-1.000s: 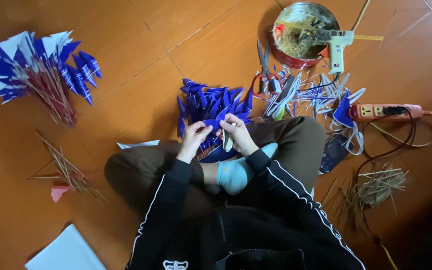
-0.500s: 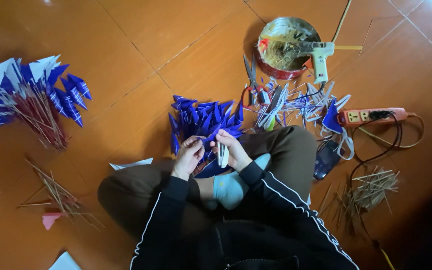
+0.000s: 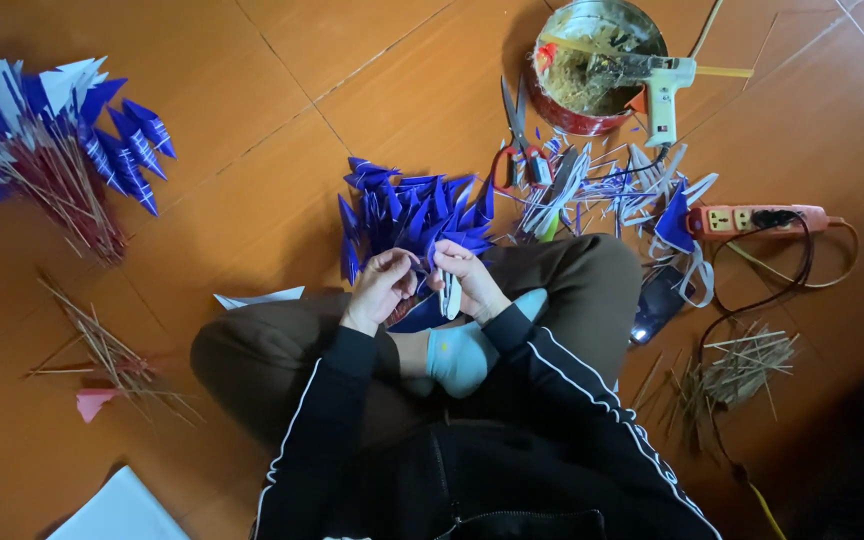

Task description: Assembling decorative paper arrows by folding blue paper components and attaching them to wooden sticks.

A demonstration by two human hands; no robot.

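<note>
I sit cross-legged on an orange tiled floor. My left hand [image 3: 380, 288] and my right hand [image 3: 464, 275] are together above my lap, both pinching a folded blue and white paper piece [image 3: 446, 290] whose white end hangs down between them. Just beyond my hands lies a pile of blue folded paper shapes [image 3: 407, 212]. A light blue sock [image 3: 462, 350] shows below my hands.
At far left lies a bundle of blue-and-white paper flags on sticks [image 3: 42, 150]. Loose sticks [image 3: 102, 350] lie left, more [image 3: 732, 375] right. Ahead: scissors [image 3: 517, 135], paper scraps [image 3: 602, 185], a glue gun [image 3: 664, 90] over a round tin [image 3: 592, 60], a power strip [image 3: 757, 220], a phone [image 3: 657, 305].
My hands have drawn back a little from the blue pile toward my lap, still working the same paper piece. The view has shifted slightly.
</note>
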